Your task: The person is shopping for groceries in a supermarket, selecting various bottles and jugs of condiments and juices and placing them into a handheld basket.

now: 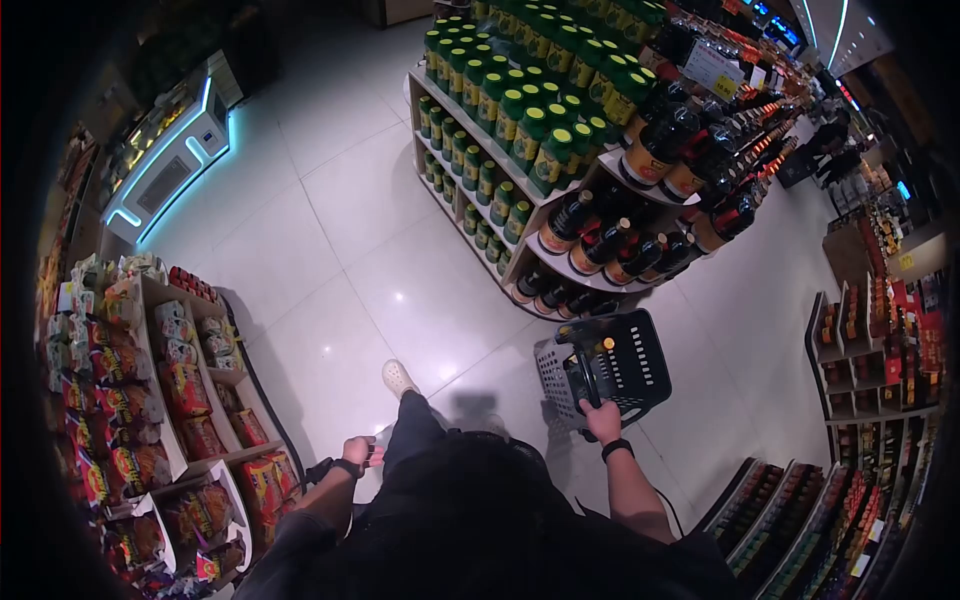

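My right hand (601, 421) is closed round the handle of a dark shopping basket (637, 365), which hangs to the front right of my body above the pale tiled floor. The basket has slotted sides, and a small orange spot shows inside it. On the other side, my left hand (363, 452) hangs low beside my leg with its fingers apart and nothing in it. Dark bands circle both wrists. One light-coloured clog (397, 378) shows on the floor in front of me.
Ahead stands a display shelf (530, 195) of green bottles (553, 155) and dark bottles (652, 145). Shelves of packaged food (187, 385) line the left, and a lit display case (165, 175) is farther off. More shelves (845, 345) stand at the right. A distant person (828, 135) is at upper right.
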Motion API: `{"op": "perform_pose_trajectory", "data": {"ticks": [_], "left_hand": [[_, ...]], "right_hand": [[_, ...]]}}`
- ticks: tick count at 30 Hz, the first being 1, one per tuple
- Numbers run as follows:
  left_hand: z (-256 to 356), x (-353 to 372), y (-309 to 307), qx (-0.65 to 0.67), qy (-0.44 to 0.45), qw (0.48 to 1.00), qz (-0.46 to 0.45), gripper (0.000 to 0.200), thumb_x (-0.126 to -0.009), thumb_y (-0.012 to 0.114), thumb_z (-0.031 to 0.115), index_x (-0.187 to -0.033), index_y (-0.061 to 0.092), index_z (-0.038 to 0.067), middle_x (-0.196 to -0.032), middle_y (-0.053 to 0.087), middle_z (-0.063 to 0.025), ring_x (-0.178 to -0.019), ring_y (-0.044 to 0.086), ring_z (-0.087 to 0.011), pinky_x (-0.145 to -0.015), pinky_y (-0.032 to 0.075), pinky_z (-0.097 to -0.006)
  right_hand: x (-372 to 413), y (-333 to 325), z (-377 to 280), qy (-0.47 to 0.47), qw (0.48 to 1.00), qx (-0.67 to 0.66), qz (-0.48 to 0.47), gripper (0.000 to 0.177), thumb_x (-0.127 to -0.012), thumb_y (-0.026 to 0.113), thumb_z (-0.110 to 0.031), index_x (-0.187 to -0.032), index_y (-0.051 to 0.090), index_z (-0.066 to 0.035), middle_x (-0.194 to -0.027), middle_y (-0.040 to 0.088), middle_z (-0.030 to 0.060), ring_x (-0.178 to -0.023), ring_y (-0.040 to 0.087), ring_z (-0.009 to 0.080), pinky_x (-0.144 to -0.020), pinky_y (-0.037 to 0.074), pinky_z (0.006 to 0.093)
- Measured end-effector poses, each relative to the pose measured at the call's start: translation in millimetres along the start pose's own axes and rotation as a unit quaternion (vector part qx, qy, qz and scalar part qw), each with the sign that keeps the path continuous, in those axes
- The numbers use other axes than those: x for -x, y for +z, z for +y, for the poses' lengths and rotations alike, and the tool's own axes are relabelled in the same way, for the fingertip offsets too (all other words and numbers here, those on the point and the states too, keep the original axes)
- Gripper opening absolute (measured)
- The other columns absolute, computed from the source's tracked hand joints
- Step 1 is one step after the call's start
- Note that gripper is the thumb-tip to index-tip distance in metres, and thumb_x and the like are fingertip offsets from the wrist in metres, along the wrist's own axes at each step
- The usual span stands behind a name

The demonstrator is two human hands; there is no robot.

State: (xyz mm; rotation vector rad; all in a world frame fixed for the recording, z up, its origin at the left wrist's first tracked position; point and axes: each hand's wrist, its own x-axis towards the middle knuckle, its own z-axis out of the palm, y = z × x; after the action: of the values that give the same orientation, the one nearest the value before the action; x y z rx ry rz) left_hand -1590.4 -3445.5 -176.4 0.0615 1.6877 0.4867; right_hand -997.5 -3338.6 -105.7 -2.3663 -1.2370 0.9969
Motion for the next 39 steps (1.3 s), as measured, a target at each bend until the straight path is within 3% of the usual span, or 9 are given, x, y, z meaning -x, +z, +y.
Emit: {"op": "perform_pose_trajectory", "data": {"ticks": [2, 6, 9, 15, 25, 29, 33, 36, 39], "left_hand": [[10.0, -16.3, -16.8, 0.021, 0.007, 1.0, -0.001, 0.038, -0.099, 0.05, 0.019, -0.131, 0.058, 0.0, -0.104, 0.069, -0.0198, -0.075, 0.07, -0.0278, -0.067, 0.061, -0.04], [44.6, -41.9, -54.2, 0.028, -0.006, 1.0, -0.011, 0.04, -0.099, 0.052, 0.02, -0.133, 0.056, -0.001, -0.106, 0.069, -0.0207, -0.083, 0.071, -0.031, -0.074, 0.061, -0.0419], [82.0, -57.0, -96.7, 0.034, -0.022, 0.999, -0.037, 0.041, -0.099, 0.053, 0.021, -0.133, 0.054, -0.001, -0.109, 0.068, -0.0212, -0.093, 0.07, -0.0338, -0.081, 0.06, -0.0448], [174.5, -90.9, -195.5, 0.024, -0.002, 0.999, -0.031, 0.039, -0.101, 0.052, 0.022, -0.133, 0.053, 0.0, -0.115, 0.068, -0.0219, -0.1, 0.069, -0.0352, -0.085, 0.059, -0.0462], [301.5, -122.7, -307.3, 0.069, 0.09, 0.994, 0.002, 0.039, -0.098, 0.054, 0.023, -0.129, 0.055, 0.0, -0.106, 0.069, -0.0208, -0.089, 0.07, -0.0331, -0.078, 0.06, -0.0445], [308.1, -133.7, -324.8, 0.083, 0.047, 0.995, -0.009, 0.042, -0.1, 0.052, 0.023, -0.135, 0.051, -0.001, -0.117, 0.067, -0.0248, -0.101, 0.068, -0.0361, -0.088, 0.058, -0.047], [293.9, -172.8, -342.7, 0.102, -0.039, 0.994, -0.02, 0.043, -0.098, 0.054, 0.022, -0.134, 0.052, -0.001, -0.116, 0.067, -0.0239, -0.096, 0.07, -0.0343, -0.082, 0.059, -0.0445], [316.1, -185.1, -358.7, -0.133, 0.067, 0.989, -0.025, 0.043, -0.097, 0.055, 0.027, -0.132, 0.055, 0.002, -0.112, 0.069, -0.0224, -0.096, 0.069, -0.0367, -0.083, 0.057, -0.0491], [344.1, -262.5, -386.5, -0.462, 0.171, 0.87, -0.017, 0.043, -0.093, 0.057, 0.038, -0.125, 0.064, 0.01, -0.117, 0.071, -0.0182, -0.104, 0.069, -0.0366, -0.087, 0.056, -0.05]], "right_hand": [[24.3, 8.5, -32.3, 0.009, 1.0, 0.002, -0.005, 0.042, -0.085, 0.076, -0.038, -0.106, 0.076, -0.002, -0.092, 0.075, 0.0228, -0.094, 0.072, 0.0393, -0.086, 0.054, 0.0422], [28.4, 35.5, -64.6, 0.12, 0.974, -0.16, -0.108, 0.03, -0.086, 0.078, -0.025, -0.088, 0.069, 0.003, -0.068, 0.065, 0.0085, -0.05, 0.059, 0.0141, -0.046, 0.048, 0.0316], [28.4, 50.7, -104.7, 0.164, 0.954, -0.227, -0.11, 0.023, -0.087, 0.076, -0.018, -0.083, 0.064, 0.001, -0.064, 0.06, 0.005, -0.047, 0.055, 0.0141, -0.043, 0.047, 0.0305], [21.7, 114.4, -160.2, 0.213, 0.942, -0.257, 0.039, 0.024, -0.085, 0.072, -0.008, -0.066, 0.056, -0.006, -0.06, 0.053, 0.0041, -0.044, 0.048, 0.0169, -0.044, 0.042, 0.0348], [-22.7, 187.5, -253.2, 0.272, 0.93, -0.226, 0.102, 0.019, -0.079, 0.072, -0.012, -0.087, 0.064, 0.003, -0.065, 0.057, 0.0109, -0.049, 0.056, 0.0245, -0.046, 0.044, 0.0404], [-46.6, 210.9, -254.3, 0.182, 0.971, -0.151, 0.046, 0.028, -0.085, 0.064, -0.015, -0.097, 0.075, 0.007, -0.082, 0.07, 0.0159, -0.062, 0.066, 0.0268, -0.055, 0.052, 0.0392], [-47.7, 223.5, -324.0, 0.291, 0.91, -0.257, 0.142, 0.023, -0.085, 0.065, -0.013, -0.09, 0.073, 0.008, -0.077, 0.066, 0.0164, -0.065, 0.067, 0.0286, -0.058, 0.055, 0.0411], [-52.9, 237.7, -355.9, 0.308, 0.9, -0.273, 0.143, 0.026, -0.08, 0.073, -0.014, -0.089, 0.07, 0.01, -0.084, 0.069, 0.0175, -0.064, 0.066, 0.0294, -0.057, 0.053, 0.0399], [-68.2, 261.8, -362.6, 0.329, 0.894, -0.253, 0.167, 0.029, -0.078, 0.074, -0.014, -0.09, 0.07, 0.012, -0.087, 0.07, 0.0199, -0.068, 0.068, 0.033, -0.059, 0.054, 0.0414]]}}
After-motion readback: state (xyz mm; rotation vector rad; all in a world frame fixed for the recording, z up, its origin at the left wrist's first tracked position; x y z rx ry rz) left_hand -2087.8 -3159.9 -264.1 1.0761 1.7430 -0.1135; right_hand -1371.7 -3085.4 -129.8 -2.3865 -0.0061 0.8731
